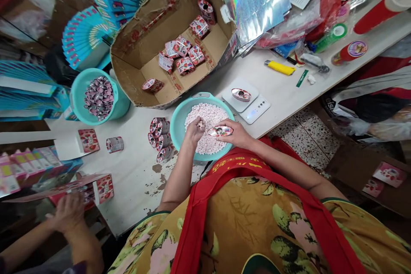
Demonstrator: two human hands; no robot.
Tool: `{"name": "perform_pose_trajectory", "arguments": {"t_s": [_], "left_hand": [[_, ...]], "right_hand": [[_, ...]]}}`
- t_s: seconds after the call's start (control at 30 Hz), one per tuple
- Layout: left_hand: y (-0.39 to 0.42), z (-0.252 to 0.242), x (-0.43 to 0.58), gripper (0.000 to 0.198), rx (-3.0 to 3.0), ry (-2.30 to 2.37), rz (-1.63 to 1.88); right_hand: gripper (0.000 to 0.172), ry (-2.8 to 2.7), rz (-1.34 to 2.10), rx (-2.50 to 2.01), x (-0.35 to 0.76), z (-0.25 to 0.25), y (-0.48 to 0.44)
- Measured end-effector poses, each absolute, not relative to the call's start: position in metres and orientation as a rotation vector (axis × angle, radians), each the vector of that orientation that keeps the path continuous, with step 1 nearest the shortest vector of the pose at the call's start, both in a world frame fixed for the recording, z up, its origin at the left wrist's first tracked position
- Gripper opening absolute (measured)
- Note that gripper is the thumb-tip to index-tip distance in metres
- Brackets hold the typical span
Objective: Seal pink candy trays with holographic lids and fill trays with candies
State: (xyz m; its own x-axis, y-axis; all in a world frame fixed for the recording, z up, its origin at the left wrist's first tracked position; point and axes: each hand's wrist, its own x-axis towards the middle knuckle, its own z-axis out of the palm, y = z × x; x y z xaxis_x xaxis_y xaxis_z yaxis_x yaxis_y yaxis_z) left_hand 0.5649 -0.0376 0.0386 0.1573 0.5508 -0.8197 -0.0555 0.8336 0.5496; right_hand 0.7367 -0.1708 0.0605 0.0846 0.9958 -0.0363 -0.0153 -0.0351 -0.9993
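Note:
My left hand [194,131] is closed over several small pale pink candies [201,125], just above the left part of a turquoise basin [178,115]. More of the same candies [207,111] fill the basin. Between the fingers and thumb of my right hand [238,134], a small oval candy container [220,131] with a red-and-white print is held over the basin, its opening facing up. What lies inside it is too small to make out. Another such container [241,94] rests on a white scale [253,110] beyond the basin.
Left of the basin, several containers [162,141] stand grouped. A cardboard box [128,60] behind holds more. A turquoise bucket [123,98] contains small pink-and-silver lids. A yellow cutter [280,67] lies at right. Another person's hands [69,212] work at lower left.

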Motion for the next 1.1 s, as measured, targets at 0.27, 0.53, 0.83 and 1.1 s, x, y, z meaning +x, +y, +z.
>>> {"name": "perform_pose_trajectory", "arguments": {"t_s": [0.27, 0.53, 0.83, 1.1], "left_hand": [[0.003, 0.057, 0.691, 0.015, 1.436, 0.991, 0.11], [0.001, 0.033, 0.751, 0.019, 2.382, 0.894, -0.206], [0.001, 0.03, 0.747, 0.031, 2.416, 0.819, -0.127], [0.002, 0.027, 0.745, 0.023, 2.331, 0.797, -0.042]], "right_hand": [[0.041, -0.761, 1.09, -1.513, 0.794, 0.061, -0.224], [0.048, -0.515, 0.916, -1.671, 0.835, 0.038, -0.249], [0.048, -0.474, 0.861, -1.706, 0.844, 0.034, -0.256], [0.05, -0.417, 0.845, -1.711, 0.839, 0.03, -0.265]]}}
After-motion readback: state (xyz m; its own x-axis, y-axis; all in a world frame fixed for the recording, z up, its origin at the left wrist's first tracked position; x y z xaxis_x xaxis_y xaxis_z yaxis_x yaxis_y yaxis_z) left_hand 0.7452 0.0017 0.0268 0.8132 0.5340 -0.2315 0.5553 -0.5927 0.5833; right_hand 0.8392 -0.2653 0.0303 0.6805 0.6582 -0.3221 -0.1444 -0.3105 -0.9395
